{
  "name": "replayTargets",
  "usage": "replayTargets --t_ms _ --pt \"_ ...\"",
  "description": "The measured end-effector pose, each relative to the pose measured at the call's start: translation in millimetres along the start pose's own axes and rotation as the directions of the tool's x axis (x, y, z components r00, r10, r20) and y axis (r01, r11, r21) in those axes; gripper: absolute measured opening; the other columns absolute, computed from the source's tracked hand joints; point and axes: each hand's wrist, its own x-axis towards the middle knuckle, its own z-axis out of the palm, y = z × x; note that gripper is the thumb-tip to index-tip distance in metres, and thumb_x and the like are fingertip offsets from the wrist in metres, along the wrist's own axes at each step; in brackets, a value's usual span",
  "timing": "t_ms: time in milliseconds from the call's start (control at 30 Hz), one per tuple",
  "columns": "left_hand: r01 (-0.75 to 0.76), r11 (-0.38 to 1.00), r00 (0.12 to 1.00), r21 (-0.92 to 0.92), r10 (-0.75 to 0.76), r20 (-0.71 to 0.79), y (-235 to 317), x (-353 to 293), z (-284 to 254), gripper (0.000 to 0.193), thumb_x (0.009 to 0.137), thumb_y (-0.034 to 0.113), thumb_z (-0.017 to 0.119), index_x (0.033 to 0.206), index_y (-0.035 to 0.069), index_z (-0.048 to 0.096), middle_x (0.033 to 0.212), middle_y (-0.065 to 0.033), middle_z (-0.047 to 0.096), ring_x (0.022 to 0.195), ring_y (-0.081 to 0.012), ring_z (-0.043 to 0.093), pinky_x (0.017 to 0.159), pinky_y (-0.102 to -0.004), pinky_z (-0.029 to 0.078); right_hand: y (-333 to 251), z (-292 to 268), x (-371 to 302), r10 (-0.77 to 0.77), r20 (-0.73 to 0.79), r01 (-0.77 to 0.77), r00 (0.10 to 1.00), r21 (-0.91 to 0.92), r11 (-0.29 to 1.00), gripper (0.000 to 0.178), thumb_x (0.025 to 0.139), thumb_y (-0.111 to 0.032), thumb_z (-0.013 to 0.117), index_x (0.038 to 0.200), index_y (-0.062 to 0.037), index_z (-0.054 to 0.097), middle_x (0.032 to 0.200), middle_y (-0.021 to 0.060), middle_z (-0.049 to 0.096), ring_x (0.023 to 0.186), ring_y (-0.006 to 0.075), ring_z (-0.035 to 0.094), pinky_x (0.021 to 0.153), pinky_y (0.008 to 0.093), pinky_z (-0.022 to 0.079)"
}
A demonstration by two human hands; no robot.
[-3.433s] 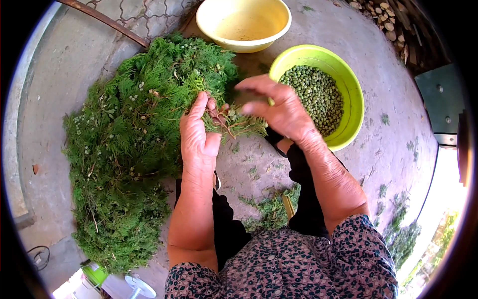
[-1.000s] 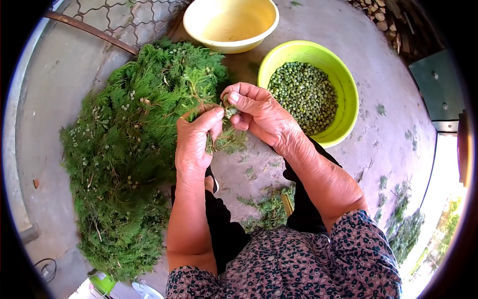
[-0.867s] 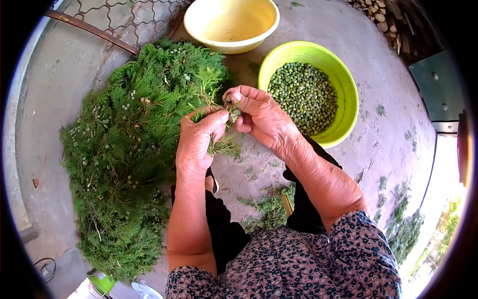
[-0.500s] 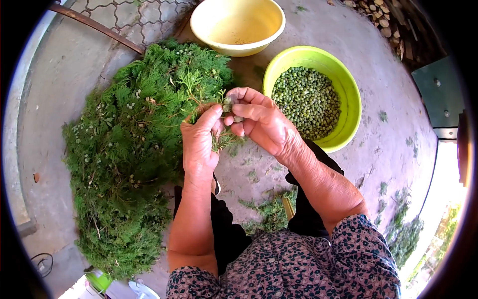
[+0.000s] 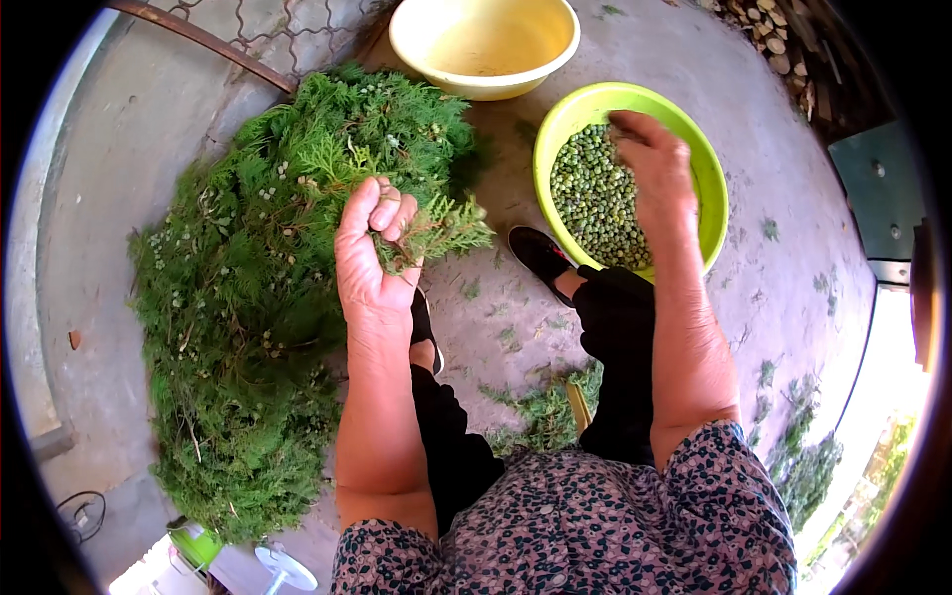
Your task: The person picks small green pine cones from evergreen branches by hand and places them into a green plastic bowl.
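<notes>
My left hand [image 5: 374, 243] is closed around a cypress sprig [image 5: 436, 236]; its feathery green tips stick out to the right of the fingers. Just left of that hand lies a large heap of cut cypress branches [image 5: 238, 327], dotted with small pale cones. Over the lime-green basin [image 5: 716, 213] hovers my right hand [image 5: 656, 164], its fingers apart and slightly blurred, with nothing visible in them. Small round green cones [image 5: 593, 193] cover the basin's bottom, and my right hand and forearm hide part of them.
A pale yellow basin [image 5: 486, 79] stands beyond the heap. My shoes [image 5: 540, 256] are on the concrete floor, near scattered green scraps [image 5: 550, 412]. Stacked firewood [image 5: 769, 40] is at the far right, and a metal bar [image 5: 213, 48] crosses the upper left.
My hands were together at the sprig. The right one has moved right, over the green basin, while the left one has drawn slightly left, still holding the sprig.
</notes>
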Motion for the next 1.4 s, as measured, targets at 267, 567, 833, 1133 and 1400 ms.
replayTargets --t_ms 267,567,833,1133,1400 --pt "-0.039 0.989 0.994 -0.143 0.053 0.093 6.5 1.3 -7.3 0.012 0.086 0.010 0.050 0.076 0.004 0.047 0.055 0.0012 0.038 0.051 -0.0093 0.035 0.044 -0.0190 0.032 -13.7 29.6 -29.9 0.224 0.436 -0.338 0.872 0.204 0.919 0.042 0.084 -0.025 0.054 0.116 0.0010 0.048 0.103 0.0171 0.057 0.091 0.0226 0.057 0.077 0.0290 0.047" --pt "-0.112 0.897 0.951 0.427 0.221 -0.216 -11.4 -9.7 14.2 0.014 0.070 0.009 0.066 0.079 0.007 0.056 0.070 -0.0010 0.057 0.061 -0.0099 0.051 0.047 -0.0215 0.038 -14.3 66.6 -49.7 0.216 0.595 -0.513 0.774 0.391 0.764 0.018 0.083 -0.005 0.053 0.101 -0.0028 0.054 0.083 0.0012 0.057 0.061 0.0093 0.055 0.052 0.0213 0.046" --pt "0.190 0.730 0.980 0.657 -0.106 -0.166 -10.8 -9.8 4.5 0.017 0.064 0.003 0.070 0.078 0.004 0.060 0.069 -0.0039 0.060 0.051 -0.0099 0.051 0.042 -0.0229 0.035 -20.4 64.6 -46.8 0.071 0.412 -0.238 0.909 0.370 0.898 0.019 0.077 0.001 0.058 0.095 -0.0068 0.061 0.079 -0.0028 0.058 0.067 0.0042 0.051 0.054 0.0184 0.043" --pt "0.159 0.718 0.979 0.677 -0.026 -0.202 -23.6 -7.1 -4.0 0.010 0.071 0.001 0.060 0.081 0.001 0.058 0.072 -0.0048 0.058 0.060 -0.0138 0.053 0.050 -0.0265 0.042 -22.9 63.5 -48.3 -0.144 0.342 -0.027 0.929 0.449 0.893 0.018 0.072 0.009 0.058 0.085 -0.0038 0.061 0.076 -0.0029 0.056 0.070 0.0038 0.049 0.064 0.0183 0.042" --pt "-0.022 0.969 0.965 0.246 0.084 -0.246 -21.0 -4.5 -2.5 0.008 0.075 -0.001 0.059 0.083 0.001 0.057 0.077 -0.0072 0.059 0.069 -0.0190 0.057 0.066 -0.0341 0.049 -19.6 58.3 -51.1 -0.139 0.650 -0.240 0.747 0.459 0.856 0.018 0.072 0.005 0.061 0.088 -0.0032 0.061 0.079 -0.0010 0.059 0.074 0.0059 0.052 0.070 0.0205 0.044"
